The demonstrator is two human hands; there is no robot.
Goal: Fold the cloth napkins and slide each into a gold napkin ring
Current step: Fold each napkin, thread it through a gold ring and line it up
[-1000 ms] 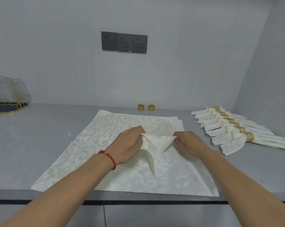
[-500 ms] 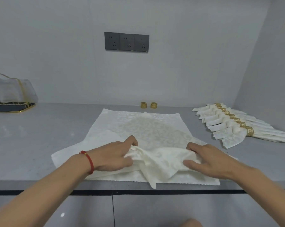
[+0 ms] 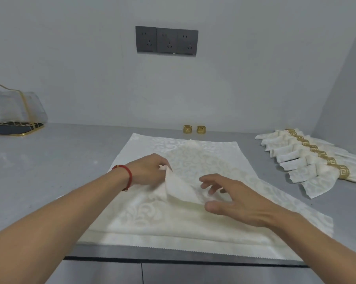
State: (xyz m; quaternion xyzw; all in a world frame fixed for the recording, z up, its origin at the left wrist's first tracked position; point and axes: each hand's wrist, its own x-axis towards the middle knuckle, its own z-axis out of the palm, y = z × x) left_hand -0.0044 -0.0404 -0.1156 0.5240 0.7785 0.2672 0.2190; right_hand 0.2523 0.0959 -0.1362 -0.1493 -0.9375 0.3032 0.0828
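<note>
Two gold napkin rings (image 3: 195,129) stand at twelve o'clock on the grey worktop (image 3: 50,160), beyond the cream damask napkin (image 3: 152,218) spread at centre. The left hand (image 3: 150,171) pinches a raised corner of it. The right hand (image 3: 234,197) hovers just beside, grip apart, fingers spread. Ringed napkins (image 3: 308,160) lie at two o'clock.
</note>
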